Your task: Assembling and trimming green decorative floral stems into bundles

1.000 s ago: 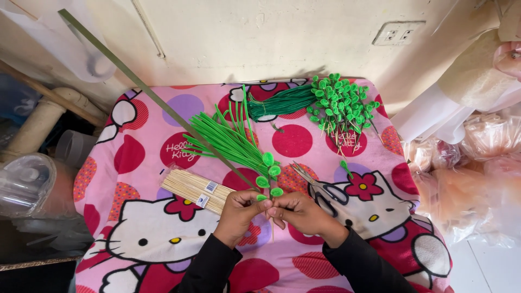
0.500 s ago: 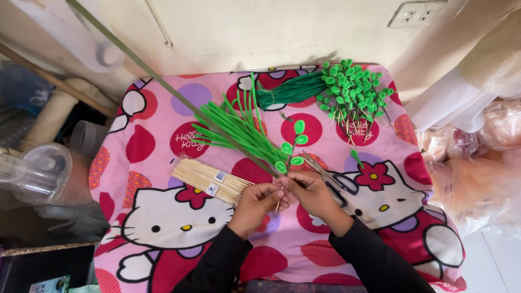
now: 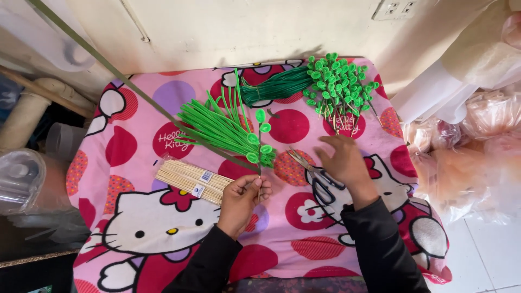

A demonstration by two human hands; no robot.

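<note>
While the left hand (image 3: 239,198) still pinches a thin stick (image 3: 259,187), the right hand (image 3: 343,160), now spread flat, has released it and reaches the scissors (image 3: 304,161) at centre frame.

Our left hand (image 3: 241,196) curled, fingertips pinched in a closed grip, our right hand (image 3: 343,161) flat and palm down, fingers spread forward, both our forearms in dark sleeves, well apart

Scissors (image 3: 309,168) partly under right hand (image 3: 344,163)
</note>
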